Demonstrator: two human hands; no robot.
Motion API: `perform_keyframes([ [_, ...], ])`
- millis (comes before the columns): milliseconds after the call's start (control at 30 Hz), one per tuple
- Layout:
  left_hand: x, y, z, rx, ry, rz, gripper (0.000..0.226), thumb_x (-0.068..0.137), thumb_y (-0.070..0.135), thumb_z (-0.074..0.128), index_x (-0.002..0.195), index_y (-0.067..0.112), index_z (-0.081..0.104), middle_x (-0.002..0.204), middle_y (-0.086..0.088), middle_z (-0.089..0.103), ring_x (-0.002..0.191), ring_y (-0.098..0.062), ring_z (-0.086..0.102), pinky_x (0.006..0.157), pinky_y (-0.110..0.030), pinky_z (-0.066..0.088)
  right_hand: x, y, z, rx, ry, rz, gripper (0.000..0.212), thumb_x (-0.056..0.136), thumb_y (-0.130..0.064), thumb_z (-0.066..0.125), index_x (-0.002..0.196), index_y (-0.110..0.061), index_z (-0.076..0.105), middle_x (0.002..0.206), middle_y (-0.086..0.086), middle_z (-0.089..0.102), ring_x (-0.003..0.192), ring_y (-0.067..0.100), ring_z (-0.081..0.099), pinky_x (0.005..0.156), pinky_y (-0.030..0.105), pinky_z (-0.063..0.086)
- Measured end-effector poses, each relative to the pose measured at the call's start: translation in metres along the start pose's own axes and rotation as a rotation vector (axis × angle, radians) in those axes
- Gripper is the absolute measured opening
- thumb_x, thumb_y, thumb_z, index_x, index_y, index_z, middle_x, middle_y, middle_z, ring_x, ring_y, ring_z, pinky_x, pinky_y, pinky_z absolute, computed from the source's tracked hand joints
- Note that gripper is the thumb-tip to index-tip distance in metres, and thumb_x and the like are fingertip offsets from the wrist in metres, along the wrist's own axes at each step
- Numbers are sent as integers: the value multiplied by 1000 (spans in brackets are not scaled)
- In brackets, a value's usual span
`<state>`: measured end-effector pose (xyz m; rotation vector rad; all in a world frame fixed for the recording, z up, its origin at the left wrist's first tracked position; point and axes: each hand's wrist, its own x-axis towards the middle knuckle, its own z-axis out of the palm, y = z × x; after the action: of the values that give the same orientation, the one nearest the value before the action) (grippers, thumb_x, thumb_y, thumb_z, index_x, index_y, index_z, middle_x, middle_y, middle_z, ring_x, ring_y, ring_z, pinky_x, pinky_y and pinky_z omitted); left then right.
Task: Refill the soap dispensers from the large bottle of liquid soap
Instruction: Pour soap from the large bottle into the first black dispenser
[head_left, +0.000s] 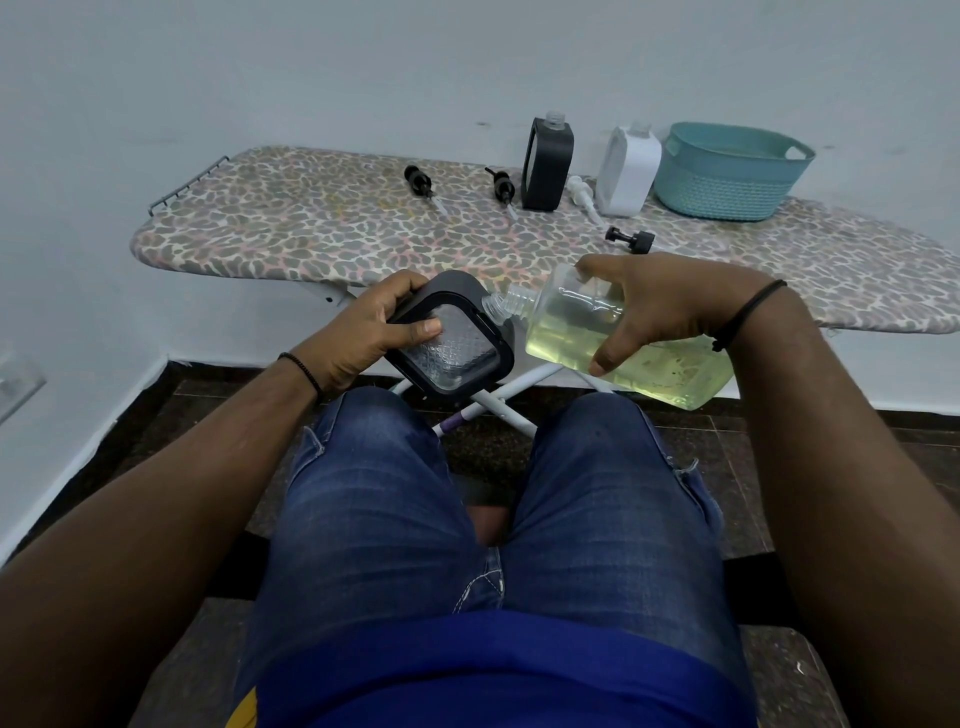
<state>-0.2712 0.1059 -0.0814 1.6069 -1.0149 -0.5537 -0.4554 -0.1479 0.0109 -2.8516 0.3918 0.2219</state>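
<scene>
My right hand (660, 306) grips a large clear bottle of yellow-green liquid soap (566, 332), tipped on its side with its open threaded neck pointing left. My left hand (363, 338) holds a black-framed dispenser with a textured clear panel (452, 348), tilted, in front of my knees. The bottle's neck meets the dispenser's neck at its upper right corner. On the ironing board (322, 228) stand a second black dispenser (548, 166) and a white dispenser (626, 171), both uncapped.
Two black pump heads (421, 182) (503, 187), a white pump (582, 195) and a black cap (631, 239) lie on the leopard-print board. A teal basket (727, 171) sits at the back right. The board's white legs cross below my hands.
</scene>
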Motion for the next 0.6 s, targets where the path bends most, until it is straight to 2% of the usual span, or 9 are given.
perform_keyframes([
  [167,2,-1,0,3,-5,-3,39,93,7,67,126,-7,50,112,-13,57,98,-12,60,84,-19,51,0,0,0,10,-4,3,105,47,-50,92,136,-38,38,113,-1,54,102,26,56,90,43,51],
  [400,1,0,1,-37,-2,-9,43,86,19,68,123,1,54,110,-7,62,98,-8,64,84,-20,52,0,1,0,15,-3,0,104,47,-48,93,135,-38,39,111,-1,54,101,25,55,89,42,51],
  [600,2,-1,0,-41,-2,-3,38,86,20,69,120,9,57,111,-5,62,100,-8,64,85,-21,52,1,2,0,25,1,-6,103,47,-48,93,135,-37,39,108,-3,53,97,23,54,80,36,46],
])
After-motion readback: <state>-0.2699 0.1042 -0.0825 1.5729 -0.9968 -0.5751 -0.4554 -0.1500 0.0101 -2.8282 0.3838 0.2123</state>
